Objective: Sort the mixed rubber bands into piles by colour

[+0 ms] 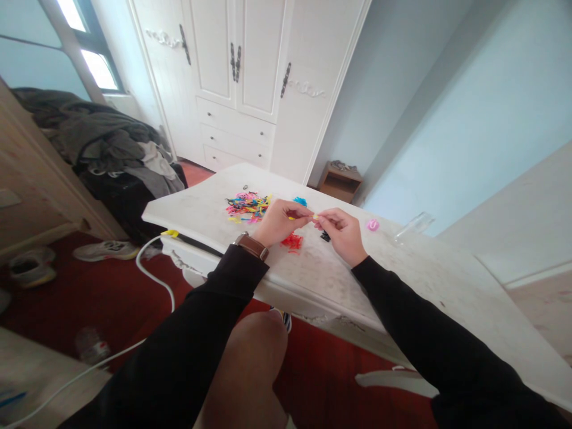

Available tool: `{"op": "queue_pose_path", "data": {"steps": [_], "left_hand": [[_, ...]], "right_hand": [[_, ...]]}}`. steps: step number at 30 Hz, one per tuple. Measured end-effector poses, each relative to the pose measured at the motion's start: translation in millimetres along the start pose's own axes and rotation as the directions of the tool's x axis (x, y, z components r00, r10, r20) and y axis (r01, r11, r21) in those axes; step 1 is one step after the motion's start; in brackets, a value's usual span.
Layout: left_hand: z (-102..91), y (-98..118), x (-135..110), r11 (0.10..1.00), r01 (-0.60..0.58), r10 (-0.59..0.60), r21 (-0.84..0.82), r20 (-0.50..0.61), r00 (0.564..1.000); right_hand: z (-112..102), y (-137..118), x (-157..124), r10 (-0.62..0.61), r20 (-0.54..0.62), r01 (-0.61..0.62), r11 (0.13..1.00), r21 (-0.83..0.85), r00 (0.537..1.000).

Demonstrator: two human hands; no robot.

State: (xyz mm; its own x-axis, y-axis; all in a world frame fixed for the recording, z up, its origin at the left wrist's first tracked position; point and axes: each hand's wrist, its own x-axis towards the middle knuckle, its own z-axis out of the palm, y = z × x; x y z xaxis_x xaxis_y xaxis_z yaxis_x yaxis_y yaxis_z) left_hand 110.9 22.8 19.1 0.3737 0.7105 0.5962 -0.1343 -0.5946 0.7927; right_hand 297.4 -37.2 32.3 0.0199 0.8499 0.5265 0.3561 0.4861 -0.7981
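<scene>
Both hands meet above the white table (339,280). My left hand (281,219), with a brown watch at the wrist, and my right hand (342,233) each pinch an end of a small yellow rubber band (314,216) stretched between their fingertips. A mixed pile of colourful bands (247,207) lies just beyond my left hand. Below the hands lies a small red heap (292,241). A few blue bands (300,201) lie behind the left fingers, and a small black bit (325,236) sits by my right hand.
A pink ring (372,224) and a clear plastic bag (414,225) lie to the right on the table. A white cable (154,277) hangs off the left edge. A white wardrobe (250,77) stands behind; clothes (111,149) are piled left; shoes (107,250) on the red floor.
</scene>
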Motion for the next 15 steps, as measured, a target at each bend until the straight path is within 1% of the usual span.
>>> {"op": "queue_pose_path", "data": {"steps": [6, 11, 15], "left_hand": [[-0.2, 3.8, 0.3, 1.0, 0.03, -0.03, 0.002, -0.001, 1.0], [-0.1, 3.7, 0.2, 0.999, 0.051, -0.05, 0.008, -0.001, 0.999], [-0.3, 3.0, 0.5, 0.998, 0.056, -0.056, 0.007, -0.007, 0.998]], "right_hand": [[-1.4, 3.8, -1.3, -0.054, 0.0, 0.054, 0.996, -0.068, 0.999], [-3.3, 6.4, -0.7, -0.054, -0.015, 0.052, 0.99, -0.13, 0.998], [-4.7, 6.2, -0.2, -0.056, -0.023, 0.052, 0.989, -0.14, 0.998]]}}
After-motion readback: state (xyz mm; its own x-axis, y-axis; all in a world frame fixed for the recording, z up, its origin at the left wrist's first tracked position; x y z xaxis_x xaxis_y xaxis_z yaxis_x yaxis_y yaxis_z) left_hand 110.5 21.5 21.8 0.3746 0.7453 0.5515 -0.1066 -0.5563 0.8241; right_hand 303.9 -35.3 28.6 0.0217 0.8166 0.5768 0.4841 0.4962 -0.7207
